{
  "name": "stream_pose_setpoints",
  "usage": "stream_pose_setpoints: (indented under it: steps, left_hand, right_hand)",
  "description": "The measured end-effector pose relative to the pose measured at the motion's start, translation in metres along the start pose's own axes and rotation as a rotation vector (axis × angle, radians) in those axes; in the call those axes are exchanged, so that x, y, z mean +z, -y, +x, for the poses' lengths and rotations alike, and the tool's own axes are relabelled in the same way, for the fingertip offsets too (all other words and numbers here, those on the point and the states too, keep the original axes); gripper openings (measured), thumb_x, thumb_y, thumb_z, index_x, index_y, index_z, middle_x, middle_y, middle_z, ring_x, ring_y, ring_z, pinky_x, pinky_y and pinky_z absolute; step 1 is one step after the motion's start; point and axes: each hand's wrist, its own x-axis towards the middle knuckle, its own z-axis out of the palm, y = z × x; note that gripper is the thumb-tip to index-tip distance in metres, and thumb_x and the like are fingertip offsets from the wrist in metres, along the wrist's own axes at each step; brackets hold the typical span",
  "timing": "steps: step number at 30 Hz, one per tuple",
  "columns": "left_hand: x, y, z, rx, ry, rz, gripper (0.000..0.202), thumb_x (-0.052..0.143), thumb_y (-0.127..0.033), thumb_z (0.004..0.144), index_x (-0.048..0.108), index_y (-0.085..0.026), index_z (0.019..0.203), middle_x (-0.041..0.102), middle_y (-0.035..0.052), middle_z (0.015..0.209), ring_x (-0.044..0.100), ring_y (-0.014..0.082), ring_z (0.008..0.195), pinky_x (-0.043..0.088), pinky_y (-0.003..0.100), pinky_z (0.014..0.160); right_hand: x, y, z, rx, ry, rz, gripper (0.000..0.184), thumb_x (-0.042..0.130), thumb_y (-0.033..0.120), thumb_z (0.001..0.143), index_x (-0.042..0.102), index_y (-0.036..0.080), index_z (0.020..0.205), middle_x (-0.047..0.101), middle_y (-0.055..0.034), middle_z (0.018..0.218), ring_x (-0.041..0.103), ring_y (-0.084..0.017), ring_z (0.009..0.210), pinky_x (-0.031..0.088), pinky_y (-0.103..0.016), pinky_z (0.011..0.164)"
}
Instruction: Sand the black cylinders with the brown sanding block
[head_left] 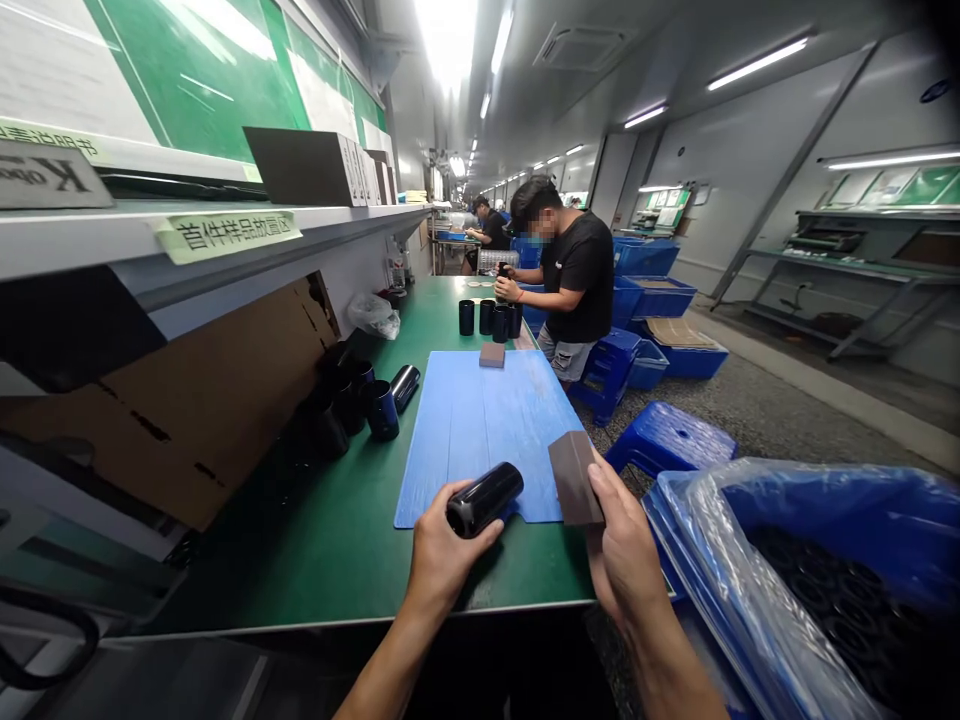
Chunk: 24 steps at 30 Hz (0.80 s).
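My left hand (pixel 450 553) grips a glossy black cylinder (pixel 484 499) lying on its side, just above the near edge of a blue plastic mat (pixel 480 440). My right hand (pixel 622 540) pinches a brown sanding block (pixel 574 478) upright between thumb and fingers, over the mat's right corner. The two hands are apart, and the block does not touch the cylinder. A second brown block (pixel 492 354) lies at the mat's far end. Several similar black cylinders (pixel 382 410) stand left of the mat, and others (pixel 466 317) stand beyond it.
The mat lies on a green workbench (pixel 315 570) below a shelf (pixel 150 235) with a cardboard sheet beneath it. A co-worker (pixel 577 280) holds a dark object across the bench. At right, a blue crate (pixel 825 530) lined with plastic holds dark round parts. A blue stool (pixel 667 437) stands nearby.
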Motion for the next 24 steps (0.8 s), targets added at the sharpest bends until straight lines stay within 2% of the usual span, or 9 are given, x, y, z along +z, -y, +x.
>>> stream_pose_setpoints:
  steps: [3,5,8,10,12,15,18,22,24]
  left_hand:
    - [0.000,0.000,-0.001,-0.007,0.008,0.006,0.053,0.086,-0.038,0.064,0.069,-0.019,0.110,0.075,0.0062,0.102,0.071,0.0262,0.094,0.055,0.038,0.088]
    - [0.001,0.001,0.000,-0.005,0.014,-0.009,0.056,0.085,-0.036,0.065,0.067,-0.019,0.116,0.075,0.0074,0.108,0.070,0.0267,0.100,0.054,0.039,0.093]
    - [0.002,0.004,0.000,0.002,0.026,-0.050,0.060,0.083,-0.030,0.066,0.064,-0.018,0.122,0.074,0.0085,0.116,0.069,0.0261,0.108,0.052,0.039,0.099]
    - [0.002,0.005,0.000,-0.004,0.048,-0.070,0.056,0.082,-0.028,0.067,0.064,-0.018,0.120,0.074,0.0074,0.113,0.070,0.0247,0.103,0.054,0.036,0.094]
    - [0.002,0.005,0.000,-0.011,0.058,-0.067,0.049,0.079,-0.026,0.069,0.065,-0.018,0.116,0.075,0.0052,0.106,0.072,0.0227,0.094,0.056,0.033,0.087]
    - [0.001,0.005,0.000,-0.002,0.046,-0.035,0.046,0.078,-0.022,0.068,0.064,-0.019,0.112,0.075,0.0024,0.100,0.072,0.0208,0.087,0.056,0.031,0.081]
    - [0.002,0.004,0.001,0.021,0.039,-0.005,0.046,0.080,-0.023,0.065,0.064,-0.019,0.108,0.075,0.0021,0.099,0.071,0.0217,0.089,0.056,0.031,0.081]
    - [0.002,0.005,0.003,0.022,0.047,0.016,0.056,0.083,-0.029,0.066,0.065,-0.019,0.118,0.074,0.0068,0.114,0.069,0.0257,0.106,0.053,0.038,0.096]
    - [0.002,0.005,0.003,0.010,0.052,0.010,0.063,0.084,-0.029,0.065,0.064,-0.019,0.124,0.072,0.0084,0.121,0.068,0.0268,0.112,0.051,0.040,0.102]
  right_hand:
    - [0.000,-0.007,-0.006,-0.035,0.074,-0.136,0.054,0.055,0.052,0.096,0.054,0.026,0.144,0.054,-0.0071,0.148,0.047,-0.029,0.140,0.034,-0.052,0.119]
    - [0.003,-0.008,-0.012,-0.176,0.154,-0.347,0.052,0.056,0.048,0.097,0.053,0.029,0.144,0.051,-0.0058,0.151,0.044,-0.029,0.142,0.032,-0.053,0.120]
    - [0.011,-0.011,-0.028,-0.470,0.276,-0.647,0.048,0.053,0.037,0.100,0.048,0.034,0.147,0.042,-0.0028,0.157,0.036,-0.028,0.147,0.031,-0.052,0.120]
    - [0.018,-0.014,-0.041,-0.628,0.340,-0.791,0.051,0.050,0.029,0.101,0.043,0.035,0.151,0.036,-0.0017,0.161,0.030,-0.028,0.150,0.031,-0.053,0.120]
    - [0.025,-0.018,-0.050,-0.715,0.380,-0.883,0.056,0.049,0.024,0.101,0.036,0.033,0.155,0.034,-0.0021,0.162,0.027,-0.029,0.151,0.034,-0.052,0.118]
    - [0.030,-0.023,-0.055,-0.733,0.384,-0.914,0.061,0.048,0.023,0.101,0.028,0.030,0.158,0.036,-0.0039,0.161,0.029,-0.029,0.150,0.037,-0.052,0.116]
    - [0.028,-0.023,-0.049,-0.660,0.334,-0.832,0.058,0.047,0.027,0.102,0.030,0.030,0.157,0.036,-0.0040,0.161,0.031,-0.028,0.150,0.034,-0.051,0.119]
    - [0.021,-0.018,-0.039,-0.508,0.284,-0.675,0.050,0.045,0.032,0.104,0.037,0.031,0.154,0.040,-0.0028,0.158,0.037,-0.024,0.147,0.037,-0.046,0.119]
    - [0.018,-0.014,-0.037,-0.487,0.270,-0.659,0.049,0.045,0.033,0.104,0.039,0.031,0.153,0.043,-0.0024,0.157,0.040,-0.023,0.145,0.039,-0.044,0.118]
